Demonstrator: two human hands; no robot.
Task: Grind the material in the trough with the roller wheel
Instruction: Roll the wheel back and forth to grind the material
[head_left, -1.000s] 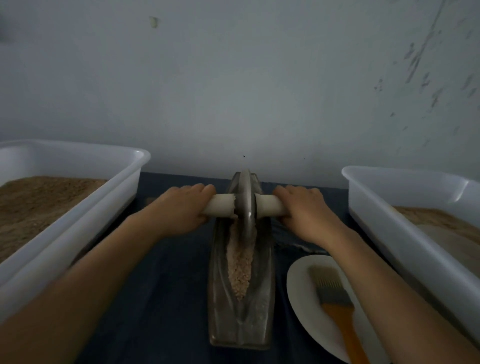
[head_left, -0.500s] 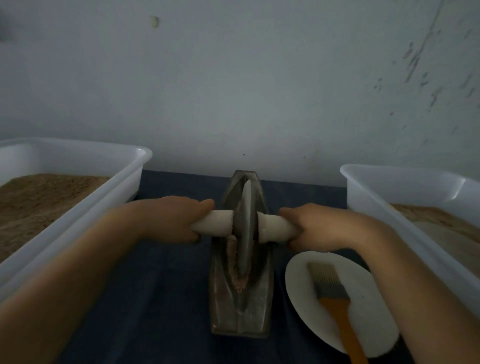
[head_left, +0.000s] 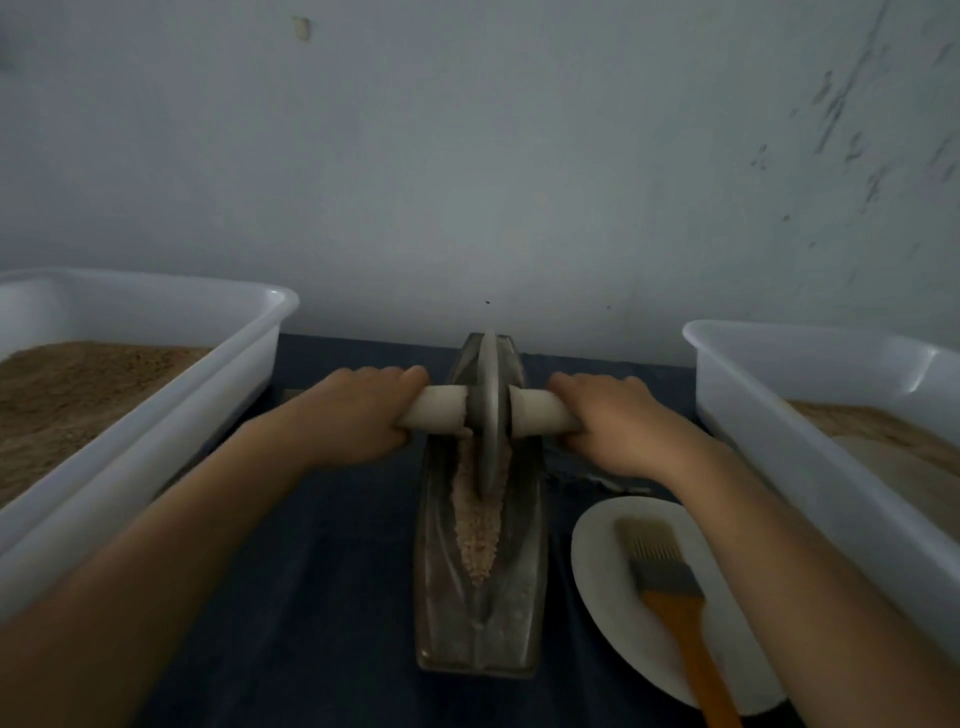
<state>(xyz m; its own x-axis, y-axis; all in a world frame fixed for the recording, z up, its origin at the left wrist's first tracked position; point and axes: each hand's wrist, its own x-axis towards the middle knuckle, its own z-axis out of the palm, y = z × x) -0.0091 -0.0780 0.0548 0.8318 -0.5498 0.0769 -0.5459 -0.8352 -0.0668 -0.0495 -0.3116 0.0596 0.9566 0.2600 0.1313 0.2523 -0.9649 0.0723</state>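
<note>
- Head view: wheel (head_left: 487, 410) stands on edge in the far half of the trough (head_left: 480, 582), rim down in the groove, near the wall end.
- Trough is a long metal boat shape, running away from me, centred on the dark blue cloth (head_left: 322, 597).
- Material (head_left: 479, 535) is a pale, coarse strip along the groove, from the wheel's foot toward me, narrowing to a point short of the near end. Near end of the groove shows bare metal.
- Axle (head_left: 436, 410) is a pale bar through the wheel hub, level, sticking out on both sides across the trough.
- Left hand (head_left: 358, 415) wraps the left end of the axle, fingers curled over the top, knuckles up, just beside the wheel.
- Right hand (head_left: 618, 421) wraps the right end the same way, fingers over the top. Thumbs hidden under the bar on both sides.
- Both forearms bare, reaching in from the near corners.
- Plate (head_left: 602, 587), white, lies on the cloth just right of the trough's near half, partly under my right forearm.
- Brush (head_left: 670, 587) lies on the plate, bristles away from me, orange handle running off the near edge.
- Left tub (head_left: 156, 415), white plastic, holds brown powder (head_left: 67, 395).
- Right tub (head_left: 810, 467), white plastic, holds a lower layer of tan powder (head_left: 893, 436).
- Wall (head_left: 467, 156) behind is grey-white with scuff marks at upper right.
</note>
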